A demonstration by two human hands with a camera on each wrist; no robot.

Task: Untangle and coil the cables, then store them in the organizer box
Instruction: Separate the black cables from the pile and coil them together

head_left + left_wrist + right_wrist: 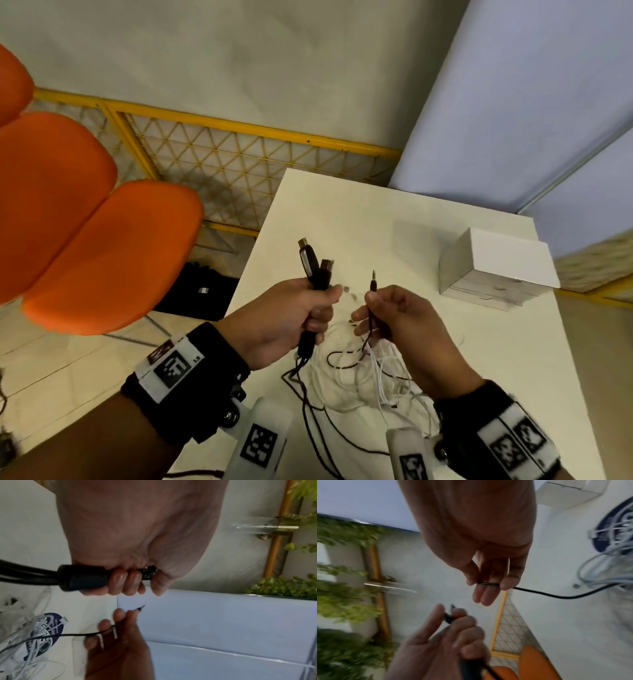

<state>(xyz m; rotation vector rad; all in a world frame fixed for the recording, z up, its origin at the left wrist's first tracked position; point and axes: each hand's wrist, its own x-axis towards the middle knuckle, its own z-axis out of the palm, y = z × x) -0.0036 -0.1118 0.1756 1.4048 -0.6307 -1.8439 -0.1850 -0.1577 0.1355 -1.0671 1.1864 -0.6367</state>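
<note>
Both hands are up above the white table (462, 359), forearms coming in from the near edge, each wrist wearing a black band with printed marker tags.

The left hand (291, 318) is a proper fist, knuckles facing left, wrapped around the thick black cable (310, 270). Two chunky plug ends poke up past the top of the fist and the cord drops out below the little finger. From the left wrist view you can see the fingertips (126, 578) curled over the fat plug body, thumb closing the other side.

The right hand (394, 322) is way more delicate: thumb and fingers pinching the thin black audio cable (371, 308) just below its jack, which sticks straight up above the fingertips. In the right wrist view the wire runs across the fingers (485, 595) and trails off past the little-finger side.

Beneath and between both hands the white cables (359, 380) sit in a loose tangle on the table, with the black cords running down into it. The white organizer box (496, 270) is closed, out beyond the right hand's fingertips, well apart from the tangle.

Orange chairs (85, 222) sit off past the left knuckles.
</note>
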